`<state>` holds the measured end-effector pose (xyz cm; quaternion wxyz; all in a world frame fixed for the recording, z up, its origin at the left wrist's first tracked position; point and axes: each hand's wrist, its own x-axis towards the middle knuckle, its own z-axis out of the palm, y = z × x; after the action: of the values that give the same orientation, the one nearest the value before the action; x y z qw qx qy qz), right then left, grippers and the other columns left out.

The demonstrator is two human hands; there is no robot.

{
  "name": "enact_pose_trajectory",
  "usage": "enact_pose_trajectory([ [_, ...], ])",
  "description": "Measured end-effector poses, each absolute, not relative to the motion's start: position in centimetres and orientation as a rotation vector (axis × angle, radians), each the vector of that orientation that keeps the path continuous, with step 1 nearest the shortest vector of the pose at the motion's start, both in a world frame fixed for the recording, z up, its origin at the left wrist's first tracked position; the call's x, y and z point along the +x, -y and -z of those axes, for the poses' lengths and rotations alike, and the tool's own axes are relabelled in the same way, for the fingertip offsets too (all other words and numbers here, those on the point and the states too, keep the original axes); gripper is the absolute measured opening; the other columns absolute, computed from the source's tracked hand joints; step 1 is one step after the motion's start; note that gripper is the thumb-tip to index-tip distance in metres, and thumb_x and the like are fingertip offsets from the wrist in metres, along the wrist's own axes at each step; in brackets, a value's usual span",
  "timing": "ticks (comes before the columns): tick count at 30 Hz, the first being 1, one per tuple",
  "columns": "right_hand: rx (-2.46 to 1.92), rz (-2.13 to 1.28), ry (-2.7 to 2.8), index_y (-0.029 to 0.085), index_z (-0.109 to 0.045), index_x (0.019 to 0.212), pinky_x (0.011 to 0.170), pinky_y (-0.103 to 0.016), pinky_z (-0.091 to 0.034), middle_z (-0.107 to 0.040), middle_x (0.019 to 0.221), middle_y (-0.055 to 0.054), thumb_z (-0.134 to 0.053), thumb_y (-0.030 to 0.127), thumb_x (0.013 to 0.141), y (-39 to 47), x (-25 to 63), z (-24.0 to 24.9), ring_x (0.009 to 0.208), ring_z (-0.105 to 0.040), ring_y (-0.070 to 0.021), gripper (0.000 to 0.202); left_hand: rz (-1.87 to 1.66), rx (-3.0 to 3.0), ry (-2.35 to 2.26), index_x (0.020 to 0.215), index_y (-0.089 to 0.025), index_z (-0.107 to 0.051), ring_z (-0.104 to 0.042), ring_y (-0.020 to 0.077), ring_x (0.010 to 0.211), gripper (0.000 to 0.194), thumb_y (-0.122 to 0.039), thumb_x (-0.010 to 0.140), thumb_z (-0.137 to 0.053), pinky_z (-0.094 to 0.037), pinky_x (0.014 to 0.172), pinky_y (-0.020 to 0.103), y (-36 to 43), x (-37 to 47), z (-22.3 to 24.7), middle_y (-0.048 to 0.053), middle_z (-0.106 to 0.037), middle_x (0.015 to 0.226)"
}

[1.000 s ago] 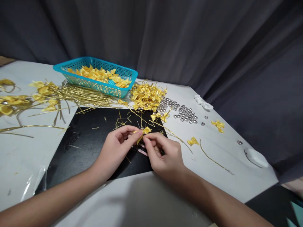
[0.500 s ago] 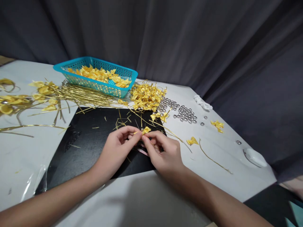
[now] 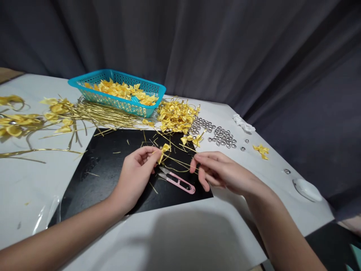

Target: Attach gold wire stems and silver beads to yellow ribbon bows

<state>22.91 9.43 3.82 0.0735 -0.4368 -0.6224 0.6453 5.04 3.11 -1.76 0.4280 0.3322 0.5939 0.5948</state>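
My left hand pinches a yellow ribbon bow above the black mat. Thin gold wire runs from the bow to my right hand, whose thumb and index finger are closed at the wire while the other fingers curl loosely. Between the hands, pink thread snips lie on the mat, blades toward my left hand. Short wire scraps are scattered on the mat behind the bow.
A blue basket of yellow bows stands at the back, beside gold wires. Finished-looking bows are heaped near silver beads. A white object lies at the right.
My hands have moved apart; my right hand has shifted right, drawing the wire out. The bow remains in my left hand, and the pink snips have come into full view.
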Motion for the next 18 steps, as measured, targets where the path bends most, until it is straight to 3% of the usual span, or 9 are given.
enact_pose_trajectory([
  [6,-1.544,-1.423,2.106,0.013,-0.061,0.088,0.038,-0.018,-0.034,-0.065,0.066,-0.004,-0.055,0.025,0.082,-9.4,23.1,-3.3,0.036,-0.043,-0.0050,0.015,-1.420,0.920,-1.461,0.072,-0.015,-0.064,-0.041,0.0067,0.052,0.018,-0.034,0.072,-0.066,-0.033,0.046,0.017,-2.9,5.1,1.6,-0.004,-0.053,0.060],
  [10,-1.306,-0.830,2.360,0.015,-0.067,0.074,0.053,-0.023,-0.041,-0.062,0.066,-0.004,-0.059,0.022,0.079,-9.6,23.5,-3.1,0.058,-0.055,-0.0118,0.012,-1.362,0.960,-1.448,0.074,-0.015,-0.063,-0.040,0.0067,0.052,0.020,-0.035,0.073,-0.065,-0.032,0.046,0.017,-3.0,5.1,1.5,-0.004,-0.053,0.062],
  [14,-0.978,-0.292,2.446,0.018,-0.066,0.073,0.079,-0.033,-0.042,-0.062,0.093,-0.006,-0.060,0.023,0.079,-10.0,24.0,-4.2,0.092,-0.054,-0.0194,0.009,-1.285,1.058,-1.440,0.074,-0.014,-0.061,-0.041,0.0076,0.055,0.020,-0.034,0.075,-0.061,-0.033,0.049,0.018,-3.0,5.1,1.3,-0.003,-0.052,0.063],
  [16,-0.949,-0.325,2.375,0.018,-0.063,0.072,0.087,-0.037,-0.039,-0.062,0.097,-0.006,-0.062,0.024,0.079,-10.0,24.0,-5.1,0.098,-0.052,-0.0204,0.009,-1.245,1.133,-1.432,0.074,-0.014,-0.060,-0.044,0.0088,0.057,0.019,-0.033,0.077,-0.059,-0.033,0.051,0.020,-2.8,5.2,1.2,-0.002,-0.053,0.064],
  [18,-0.986,-0.655,2.272,0.017,-0.060,0.072,0.086,-0.034,-0.041,-0.064,0.092,-0.005,-0.061,0.027,0.080,-9.8,23.8,-5.9,0.093,-0.056,-0.0177,0.013,-1.212,1.195,-1.433,0.075,-0.014,-0.059,-0.045,0.0098,0.059,0.019,-0.033,0.078,-0.057,-0.034,0.052,0.021,-2.7,5.2,1.3,-0.002,-0.053,0.065],
])
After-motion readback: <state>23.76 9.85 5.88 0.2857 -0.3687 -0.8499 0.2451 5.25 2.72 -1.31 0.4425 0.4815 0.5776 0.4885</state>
